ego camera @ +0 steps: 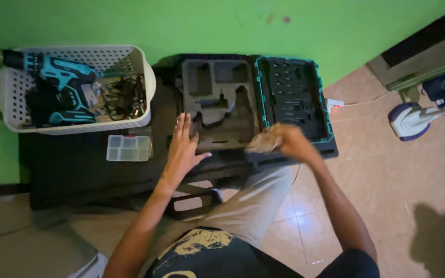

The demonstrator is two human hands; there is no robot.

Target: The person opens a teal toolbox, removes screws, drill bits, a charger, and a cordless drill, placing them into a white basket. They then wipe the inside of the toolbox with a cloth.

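An open black tool case (256,103) with a teal-edged lid lies on the floor against the green wall. Its moulded compartments look bare. My left hand (183,149) rests flat, fingers spread, on the case's near left edge and holds nothing. At the case's front edge, near its middle, is my right hand (283,141). It is blurred by motion, so its grip is unclear. A teal and black cordless drill (60,82) lies in a white perforated basket (148,87) to the left.
Black cables sit in the basket beside the drill. A small clear plastic divider box (128,148) lies on a black mat (68,170). A white and purple appliance (410,121) stands on the tiled floor at right. My bent knee is below the case.
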